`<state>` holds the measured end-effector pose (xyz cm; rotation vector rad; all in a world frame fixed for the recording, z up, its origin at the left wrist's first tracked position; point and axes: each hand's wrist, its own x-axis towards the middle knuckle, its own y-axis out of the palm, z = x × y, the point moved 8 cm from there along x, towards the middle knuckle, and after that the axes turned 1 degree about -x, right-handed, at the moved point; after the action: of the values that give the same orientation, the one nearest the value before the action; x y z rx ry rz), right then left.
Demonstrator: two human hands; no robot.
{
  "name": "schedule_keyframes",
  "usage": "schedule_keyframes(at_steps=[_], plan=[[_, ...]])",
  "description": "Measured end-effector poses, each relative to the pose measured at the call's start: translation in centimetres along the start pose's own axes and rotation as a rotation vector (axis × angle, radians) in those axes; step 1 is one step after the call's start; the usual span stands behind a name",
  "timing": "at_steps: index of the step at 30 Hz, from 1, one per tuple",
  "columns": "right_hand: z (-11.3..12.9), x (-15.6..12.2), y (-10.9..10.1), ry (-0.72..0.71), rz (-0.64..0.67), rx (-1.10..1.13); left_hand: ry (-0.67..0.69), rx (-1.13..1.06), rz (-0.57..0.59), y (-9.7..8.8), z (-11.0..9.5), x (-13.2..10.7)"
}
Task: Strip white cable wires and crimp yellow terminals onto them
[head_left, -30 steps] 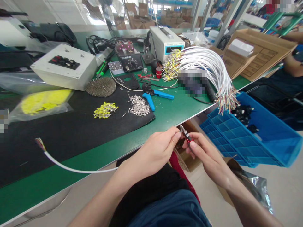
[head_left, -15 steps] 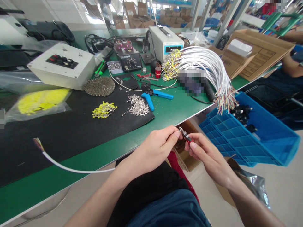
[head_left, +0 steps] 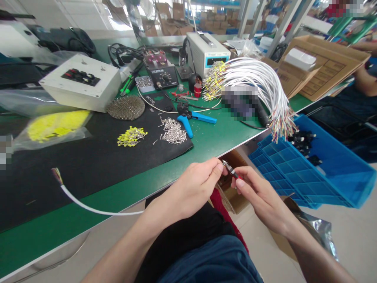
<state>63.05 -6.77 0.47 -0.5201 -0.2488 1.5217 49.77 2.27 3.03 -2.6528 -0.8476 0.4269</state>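
My right hand (head_left: 259, 192) is closed around the red handles of a small pair of cutters (head_left: 231, 169), their jaws pointing up and left. My left hand (head_left: 197, 184) pinches a thin end right at those jaws; fingers hide most of it. A white cable (head_left: 88, 208) with fanned coloured wires at its free end lies over the table edge and runs behind my left forearm, seemingly to that hand. Both hands are in front of the table edge, above an open cardboard box (head_left: 238, 198).
On the black mat (head_left: 97, 169) lie yellow-capped terminals (head_left: 132, 136), loose metal pins (head_left: 173, 131) and a blue-handled crimping tool (head_left: 185, 118). Behind stands a soldering station (head_left: 161, 74). A bundle of white cables (head_left: 256, 72) hangs over a blue crate (head_left: 338, 177). A person sits at the right.
The cutters' jaws look slightly further apart at the pinched end. The cable's free end has shifted a little right and up; the whole view has moved slightly. Both hands keep their hold.
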Motion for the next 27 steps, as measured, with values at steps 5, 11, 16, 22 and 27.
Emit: schedule_keyframes(at_steps=[5,11,16,22,27], plan=[[0.4,0.1,-0.1,-0.027,0.005,-0.077,0.002,0.048,0.015,0.0,-0.2,-0.2],[1.4,0.1,-0.3,-0.084,0.015,-0.147,0.011,0.091,0.017,0.0,-0.4,-0.4],[1.2,0.3,-0.2,-0.066,0.013,-0.134,0.028,0.105,-0.007,0.1,0.1,-0.3],[-1.5,0.1,0.6,0.081,0.079,0.184,0.034,0.033,0.005,0.2,0.3,0.2],[-1.8,0.0,0.4,0.097,0.076,0.153,0.015,0.023,0.031,0.3,0.4,0.5]])
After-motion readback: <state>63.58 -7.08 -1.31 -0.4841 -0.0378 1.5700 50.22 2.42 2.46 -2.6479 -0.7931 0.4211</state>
